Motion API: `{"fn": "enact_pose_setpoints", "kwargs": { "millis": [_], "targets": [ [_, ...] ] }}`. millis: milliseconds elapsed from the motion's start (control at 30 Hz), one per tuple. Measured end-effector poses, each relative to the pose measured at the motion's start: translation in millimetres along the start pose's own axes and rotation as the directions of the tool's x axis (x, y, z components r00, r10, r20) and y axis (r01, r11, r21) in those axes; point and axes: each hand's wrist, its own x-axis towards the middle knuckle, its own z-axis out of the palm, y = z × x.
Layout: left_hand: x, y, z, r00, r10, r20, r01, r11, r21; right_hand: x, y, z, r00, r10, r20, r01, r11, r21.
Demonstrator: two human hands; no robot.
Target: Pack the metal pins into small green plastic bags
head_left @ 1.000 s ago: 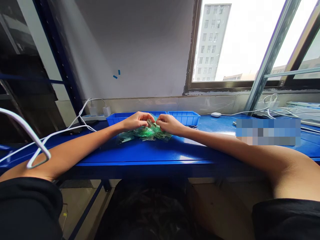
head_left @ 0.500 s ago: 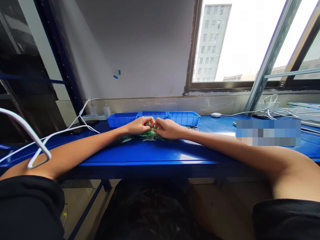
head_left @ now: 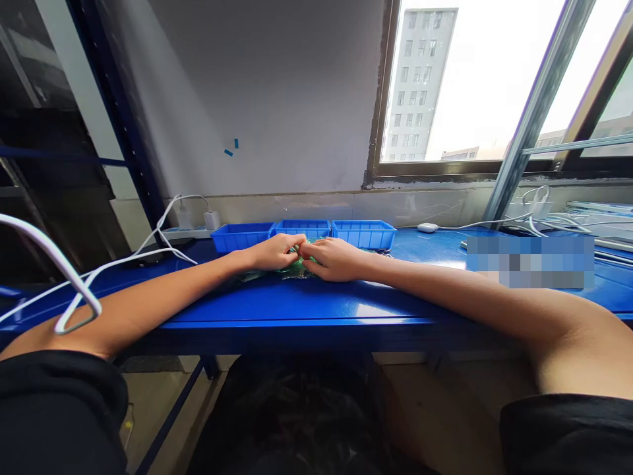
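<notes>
Over the blue table (head_left: pixel 277 300), my left hand (head_left: pixel 277 252) is closed in a pinch; whatever sits between its fingertips is too small to make out. My right hand (head_left: pixel 339 258) meets it from the other side, fingertips against the left ones. Its thumb is apart from its fingers, and nothing can be made out in the gap. Under and between both hands lies crinkled, shiny green plastic (head_left: pixel 295 269), partly covered by them. Small dark pieces (head_left: pixel 383 253) show beyond my right wrist.
Three blue bins, left (head_left: pixel 242 237), middle (head_left: pixel 302 228) and right (head_left: pixel 363 235), stand in a row behind the hands. White cables (head_left: pixel 163 251) loop at left, one passing over my left arm. A white device (head_left: pixel 427 227) and a blurred patch (head_left: pixel 531 262) are at right.
My right hand has gone from a tight pinch to straighter fingers with the thumb apart. The left hand has shifted slightly and remains pinched. The bins have not moved.
</notes>
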Motion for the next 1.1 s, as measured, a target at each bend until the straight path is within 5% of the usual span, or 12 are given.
{"fn": "enact_pose_setpoints", "kwargs": {
  "millis": [1100],
  "targets": [
    [-0.9, 1.8, 0.4, 0.999, -0.042, 0.03, 0.04, 0.998, 0.051, -0.8, -0.6, -0.7, 1.0, -0.029, 0.001, 0.029, 0.999, -0.044]
  ]
}}
